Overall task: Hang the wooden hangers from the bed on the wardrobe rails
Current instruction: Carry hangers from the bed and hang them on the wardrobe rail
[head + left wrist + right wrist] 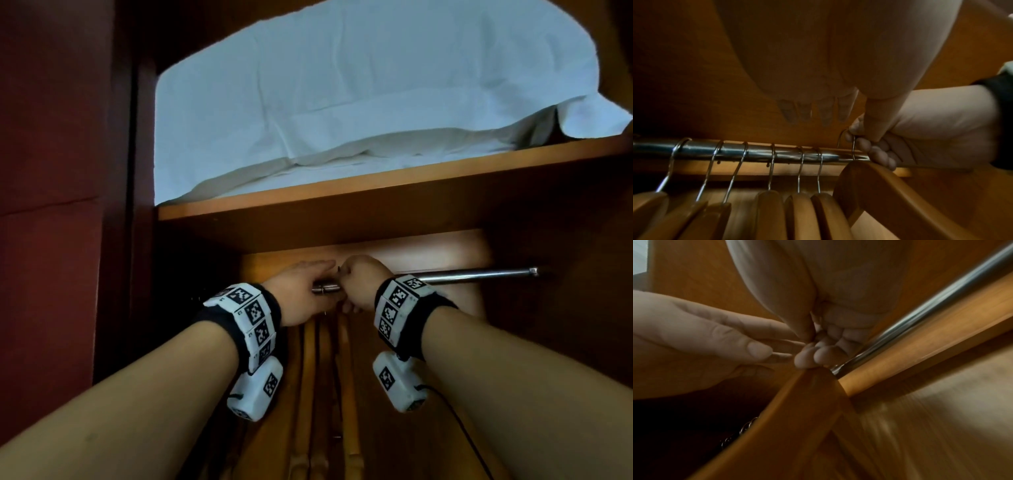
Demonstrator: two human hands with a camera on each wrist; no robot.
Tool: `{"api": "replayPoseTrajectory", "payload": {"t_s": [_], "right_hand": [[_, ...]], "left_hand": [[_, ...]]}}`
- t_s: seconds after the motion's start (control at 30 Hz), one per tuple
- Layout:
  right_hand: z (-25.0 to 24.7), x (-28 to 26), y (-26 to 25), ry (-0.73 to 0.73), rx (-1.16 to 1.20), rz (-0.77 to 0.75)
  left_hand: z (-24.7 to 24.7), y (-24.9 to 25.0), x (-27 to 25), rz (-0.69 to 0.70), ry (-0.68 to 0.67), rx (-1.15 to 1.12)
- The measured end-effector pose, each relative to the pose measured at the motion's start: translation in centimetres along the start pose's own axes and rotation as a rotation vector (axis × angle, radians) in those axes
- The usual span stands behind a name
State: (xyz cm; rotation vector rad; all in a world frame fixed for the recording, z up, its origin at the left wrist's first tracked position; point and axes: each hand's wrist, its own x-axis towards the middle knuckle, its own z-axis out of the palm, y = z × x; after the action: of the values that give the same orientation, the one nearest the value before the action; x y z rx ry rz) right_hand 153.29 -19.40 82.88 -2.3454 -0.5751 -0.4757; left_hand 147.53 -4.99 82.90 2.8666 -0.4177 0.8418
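Note:
A metal rail [735, 152] runs across the wardrobe under a shelf. Several wooden hangers [768, 211] hang from its left part by wire hooks. My right hand [359, 279] pinches the hook [846, 138] of one more wooden hanger [879, 186], just right of the hung ones. That hook arches over the rail and sits slightly above it. In the right wrist view the right fingers [824, 353] curl at the hanger's top [797, 402]. My left hand [301, 277] is beside it with straight fingers [813, 112], holding nothing.
A wooden shelf [376, 188] with white bedding [342, 85] sits right above the rail. The dark red wardrobe side [51, 171] stands at the left. A bare stretch of rail [479, 274] runs off to the right.

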Motion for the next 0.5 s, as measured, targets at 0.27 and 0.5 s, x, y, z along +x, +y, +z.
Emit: {"api": "replayPoseTrajectory", "payload": {"t_s": [0.27, 0.5], "right_hand": [[1.0, 2.4, 0.0, 0.099, 0.104, 0.105], [1.5, 2.7, -0.4, 0.109, 0.068, 0.106]], "left_hand": [[1.1, -0.2, 2.0, -0.018, -0.003, 0.07], [2.2, -1.5, 2.8, -0.062, -0.031, 0.074]]}}
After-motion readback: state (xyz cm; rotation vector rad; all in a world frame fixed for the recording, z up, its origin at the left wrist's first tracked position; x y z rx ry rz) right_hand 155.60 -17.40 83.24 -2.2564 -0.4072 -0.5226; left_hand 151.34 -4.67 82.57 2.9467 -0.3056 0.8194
